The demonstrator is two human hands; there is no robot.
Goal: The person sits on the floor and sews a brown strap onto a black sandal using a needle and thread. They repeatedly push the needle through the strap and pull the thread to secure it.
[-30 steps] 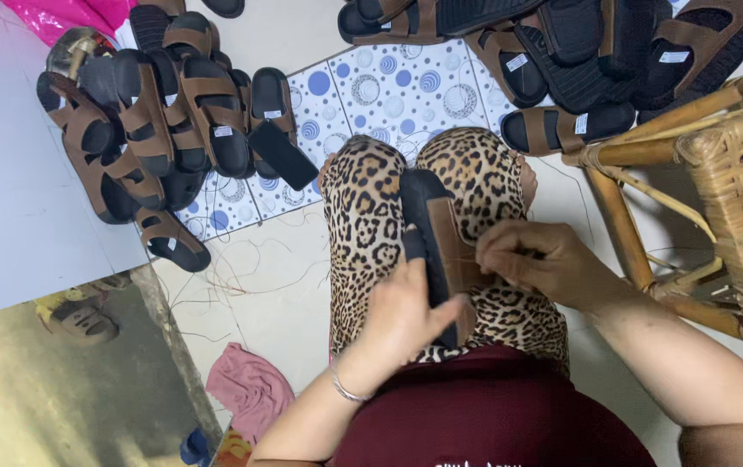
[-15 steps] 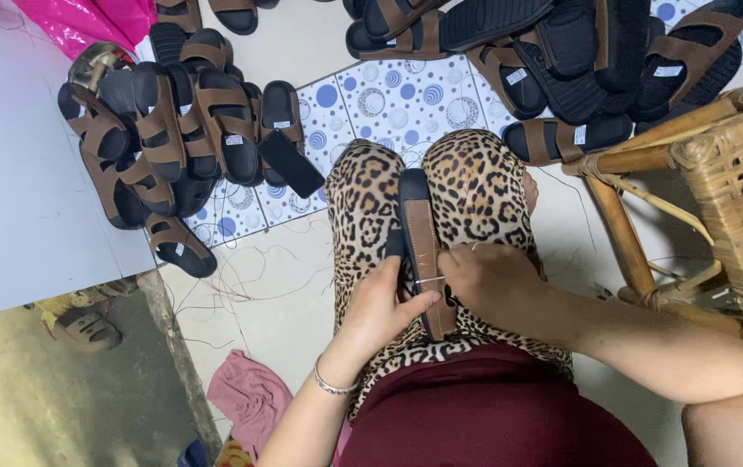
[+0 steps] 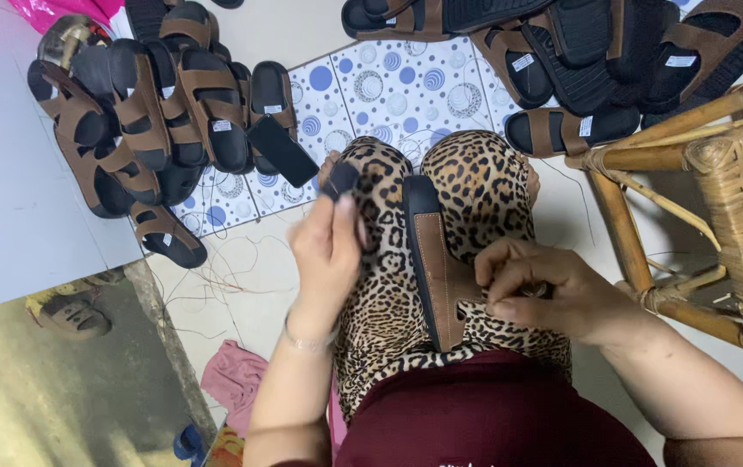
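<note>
Brown sandals [image 3: 142, 121] lie heaped on the floor at left; my left hand [image 3: 326, 251] pinches a small black piece [image 3: 341, 180], raised clear, while my right hand [image 3: 535, 290] clamps the brown-strapped sandal [image 3: 436, 259] steady across my lap

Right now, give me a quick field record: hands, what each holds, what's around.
left hand: raised, pinching a small dark piece
right hand: fingers on the strap of the sandal
sandal: brown strap, black sole, lying on the lap
floor left: pile of sandals
floor top right: more sandals
right side: wicker stool
</note>
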